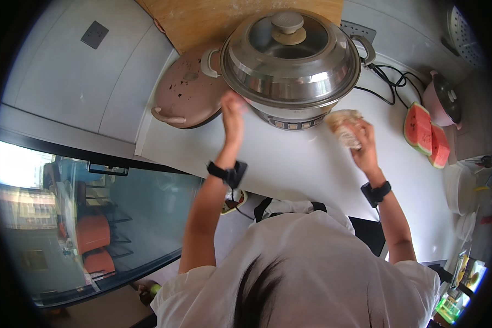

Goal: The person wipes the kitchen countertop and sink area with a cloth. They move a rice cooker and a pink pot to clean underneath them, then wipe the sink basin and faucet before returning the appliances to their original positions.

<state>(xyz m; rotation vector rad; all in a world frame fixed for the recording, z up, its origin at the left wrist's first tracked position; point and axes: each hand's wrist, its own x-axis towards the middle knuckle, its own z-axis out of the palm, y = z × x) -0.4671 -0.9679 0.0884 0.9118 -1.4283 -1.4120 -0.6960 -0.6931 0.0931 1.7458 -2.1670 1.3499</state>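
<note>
In my right hand [365, 143] is a crumpled, light-brown cloth [344, 127], held just above the white countertop, close to the front right of a large steel electric pot [287, 86]. The pot is covered by a domed steel lid with a glass window and a knob. My left hand [232, 106] is at the pot's lower left side, between it and a pink electric pan [190, 92] with its worn lid on. Motion blurs those fingers, so whether they touch the pot cannot be told.
Black cables [393, 82] run behind the pot on the right. Two watermelon pieces [418, 129] lie beside a small pink pot [440, 100] with a dark lid. A wooden board [229, 12] leans at the back. To the left is a glass door [147, 213]; below the counter edge sits a bin [233, 201].
</note>
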